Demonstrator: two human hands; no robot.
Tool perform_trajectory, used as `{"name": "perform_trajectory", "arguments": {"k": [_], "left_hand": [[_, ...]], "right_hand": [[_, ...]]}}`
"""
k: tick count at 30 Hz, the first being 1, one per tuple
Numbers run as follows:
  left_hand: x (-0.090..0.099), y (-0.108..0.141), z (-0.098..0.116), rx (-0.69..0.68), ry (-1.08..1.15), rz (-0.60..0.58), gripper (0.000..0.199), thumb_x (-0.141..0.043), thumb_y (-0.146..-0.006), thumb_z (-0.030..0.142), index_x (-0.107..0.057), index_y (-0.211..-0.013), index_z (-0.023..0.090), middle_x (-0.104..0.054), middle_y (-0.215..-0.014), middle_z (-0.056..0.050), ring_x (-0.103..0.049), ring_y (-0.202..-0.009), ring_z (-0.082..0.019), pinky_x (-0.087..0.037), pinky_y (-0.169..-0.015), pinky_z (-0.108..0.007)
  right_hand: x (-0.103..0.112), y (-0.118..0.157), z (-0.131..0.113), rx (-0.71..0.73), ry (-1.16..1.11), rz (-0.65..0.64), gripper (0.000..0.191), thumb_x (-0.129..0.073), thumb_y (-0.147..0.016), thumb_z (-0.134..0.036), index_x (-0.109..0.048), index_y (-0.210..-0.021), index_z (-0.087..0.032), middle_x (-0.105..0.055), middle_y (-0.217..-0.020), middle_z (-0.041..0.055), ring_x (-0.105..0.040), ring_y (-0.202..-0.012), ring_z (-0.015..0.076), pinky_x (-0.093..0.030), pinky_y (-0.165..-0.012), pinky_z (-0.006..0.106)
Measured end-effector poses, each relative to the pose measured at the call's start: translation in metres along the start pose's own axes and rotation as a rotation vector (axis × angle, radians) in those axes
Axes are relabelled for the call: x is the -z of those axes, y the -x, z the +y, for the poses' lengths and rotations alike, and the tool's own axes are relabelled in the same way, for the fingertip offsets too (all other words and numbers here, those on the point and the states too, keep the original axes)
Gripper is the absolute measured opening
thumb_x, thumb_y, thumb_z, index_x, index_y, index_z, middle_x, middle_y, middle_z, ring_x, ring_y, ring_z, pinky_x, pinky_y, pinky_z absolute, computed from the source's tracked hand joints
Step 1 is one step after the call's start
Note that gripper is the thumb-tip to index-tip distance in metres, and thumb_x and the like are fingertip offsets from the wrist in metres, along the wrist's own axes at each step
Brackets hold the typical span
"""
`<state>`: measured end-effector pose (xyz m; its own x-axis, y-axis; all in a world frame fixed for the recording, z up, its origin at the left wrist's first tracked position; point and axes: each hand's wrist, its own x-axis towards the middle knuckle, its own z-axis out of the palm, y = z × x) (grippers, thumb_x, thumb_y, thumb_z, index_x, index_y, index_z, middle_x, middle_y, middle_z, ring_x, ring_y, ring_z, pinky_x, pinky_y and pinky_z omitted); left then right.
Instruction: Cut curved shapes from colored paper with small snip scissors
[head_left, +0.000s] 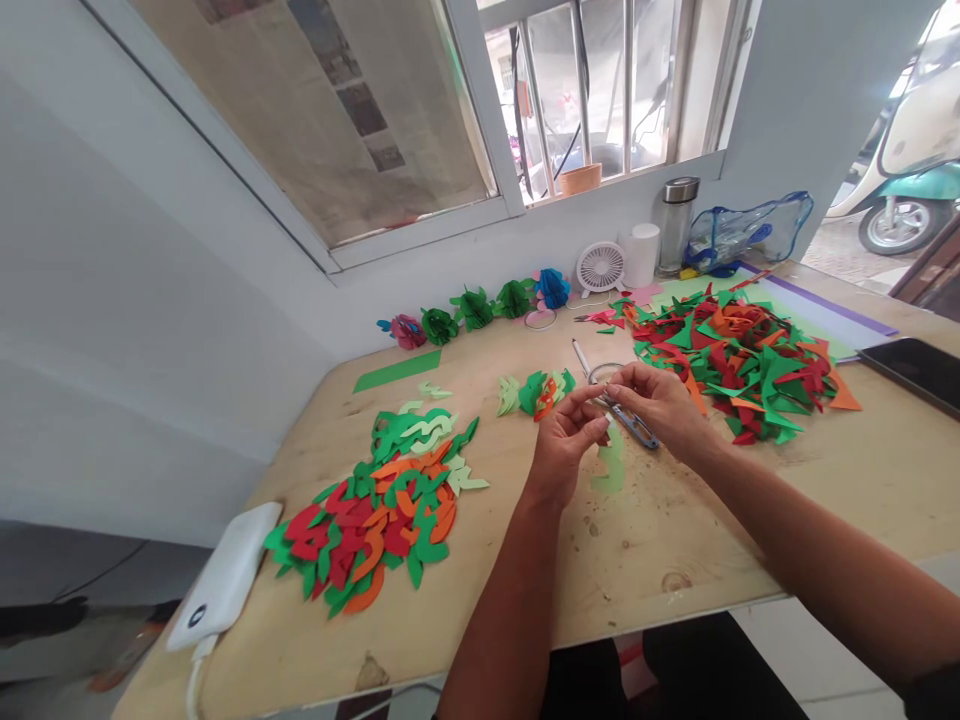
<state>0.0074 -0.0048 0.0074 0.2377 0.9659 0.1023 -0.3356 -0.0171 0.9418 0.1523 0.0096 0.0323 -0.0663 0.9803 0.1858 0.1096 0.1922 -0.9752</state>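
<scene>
My left hand point(564, 442) and my right hand point(664, 405) meet over the middle of the table, fingertips pinched close together. Whatever sits between them is too small to make out; a pale bit shows near the left thumb. Just below the fingers lies a light green paper piece point(612, 468) with a wavy edge. A slim grey metal tool point(637, 428) rests under the right hand, partly covered. Beyond the hands are a white pen point(579, 352) and a small cluster of folded green and orange paper point(541, 394), with pale green cut pieces point(508, 396) beside it.
Cut paper shapes point(375, 520) are heaped at left, paper scraps point(742, 350) at right. Paper flowers point(474, 308) line the wall near a small fan point(601, 267) and a glass bottle point(676, 228). A phone point(916, 372) lies at the right edge, a white power bank point(225, 575) at the left.
</scene>
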Motion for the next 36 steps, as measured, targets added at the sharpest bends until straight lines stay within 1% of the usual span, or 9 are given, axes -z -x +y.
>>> {"name": "perform_trajectory", "arguments": {"k": [4, 8, 11, 15, 18, 21, 27, 32, 36], "left_hand": [[-0.001, -0.001, 0.000, -0.008, 0.009, 0.070, 0.039, -0.072, -0.068, 0.022, -0.064, -0.105, 0.018, -0.055, -0.063, 0.004, -0.052, -0.056, -0.007, -0.044, -0.061, -0.023], [0.003, -0.004, -0.001, -0.032, 0.049, 0.274, 0.048, -0.073, -0.065, 0.023, -0.058, -0.110, 0.018, -0.057, -0.064, 0.004, -0.052, -0.055, -0.007, -0.044, -0.060, -0.023], [0.006, -0.007, 0.000, -0.058, 0.087, 0.425, 0.042, -0.073, -0.064, 0.024, -0.059, -0.103, 0.016, -0.057, -0.066, 0.004, -0.053, -0.056, -0.007, -0.044, -0.060, -0.022], [0.006, -0.007, 0.001, -0.100, 0.109, 0.498, 0.037, -0.074, -0.062, 0.024, -0.060, -0.096, 0.016, -0.056, -0.067, 0.004, -0.052, -0.056, -0.006, -0.044, -0.061, -0.022], [0.003, -0.006, 0.002, -0.119, 0.090, 0.513, 0.035, -0.073, -0.064, 0.024, -0.060, -0.095, 0.016, -0.056, -0.065, 0.004, -0.052, -0.056, -0.006, -0.044, -0.060, -0.022], [0.000, -0.005, 0.002, -0.126, 0.058, 0.499, 0.033, -0.073, -0.064, 0.024, -0.061, -0.094, 0.016, -0.056, -0.063, 0.004, -0.053, -0.056, -0.007, -0.044, -0.061, -0.023], [-0.002, -0.003, 0.005, -0.070, 0.092, 0.463, 0.032, -0.071, -0.067, 0.030, -0.061, -0.094, 0.015, -0.060, -0.066, 0.001, -0.055, -0.058, -0.008, -0.043, -0.058, -0.022], [-0.003, -0.004, 0.005, 0.045, 0.053, 0.386, 0.029, -0.072, -0.067, 0.039, -0.062, -0.077, 0.014, -0.061, -0.064, -0.001, -0.056, -0.056, -0.009, -0.042, -0.054, -0.021], [-0.004, -0.004, 0.002, 0.115, -0.021, 0.308, 0.034, -0.071, -0.067, 0.045, -0.062, -0.063, 0.012, -0.059, -0.058, -0.002, -0.054, -0.053, -0.008, -0.039, -0.050, -0.020]], "right_hand": [[-0.001, 0.000, 0.000, 0.007, 0.029, 0.015, 0.026, -0.063, -0.073, -0.041, -0.053, -0.066, -0.019, -0.049, -0.061, -0.0029, -0.042, -0.057, 0.0104, -0.034, -0.053, 0.025], [0.000, 0.000, 0.001, -0.025, -0.033, -0.006, 0.029, -0.064, -0.071, -0.045, -0.053, -0.068, -0.019, -0.050, -0.063, -0.0026, -0.041, -0.056, 0.0103, -0.033, -0.052, 0.025], [0.000, 0.001, 0.005, -0.030, -0.066, -0.065, 0.029, -0.064, -0.072, -0.047, -0.056, -0.070, -0.019, -0.053, -0.068, -0.0008, -0.045, -0.062, 0.0122, -0.036, -0.057, 0.026], [-0.005, 0.001, 0.014, -0.031, -0.081, -0.196, 0.028, -0.066, -0.072, -0.046, -0.060, -0.072, -0.019, -0.060, -0.080, 0.0031, -0.052, -0.074, 0.0160, -0.040, -0.063, 0.028], [-0.009, 0.003, 0.018, -0.057, -0.088, -0.256, 0.029, -0.068, -0.070, -0.046, -0.059, -0.069, -0.019, -0.060, -0.080, 0.0028, -0.052, -0.071, 0.0154, -0.039, -0.059, 0.027], [-0.013, 0.004, 0.016, -0.078, -0.067, -0.248, 0.030, -0.069, -0.069, -0.047, -0.060, -0.068, -0.018, -0.057, -0.070, 0.0006, -0.047, -0.062, 0.0124, -0.035, -0.053, 0.025], [-0.011, 0.003, 0.014, -0.056, 0.019, -0.129, 0.029, -0.066, -0.070, -0.045, -0.060, -0.065, -0.017, -0.045, -0.053, -0.0035, -0.036, -0.050, 0.0089, -0.027, -0.047, 0.024], [-0.007, 0.000, 0.017, -0.027, 0.008, 0.020, 0.027, -0.065, -0.070, -0.044, -0.061, -0.067, -0.017, -0.054, -0.060, -0.0005, -0.042, -0.054, 0.0105, -0.032, -0.050, 0.025], [-0.006, 0.001, 0.011, -0.031, 0.015, 0.072, 0.029, -0.065, -0.069, -0.046, -0.059, -0.065, -0.018, -0.053, -0.059, -0.0009, -0.042, -0.054, 0.0105, -0.033, -0.050, 0.025]]}}
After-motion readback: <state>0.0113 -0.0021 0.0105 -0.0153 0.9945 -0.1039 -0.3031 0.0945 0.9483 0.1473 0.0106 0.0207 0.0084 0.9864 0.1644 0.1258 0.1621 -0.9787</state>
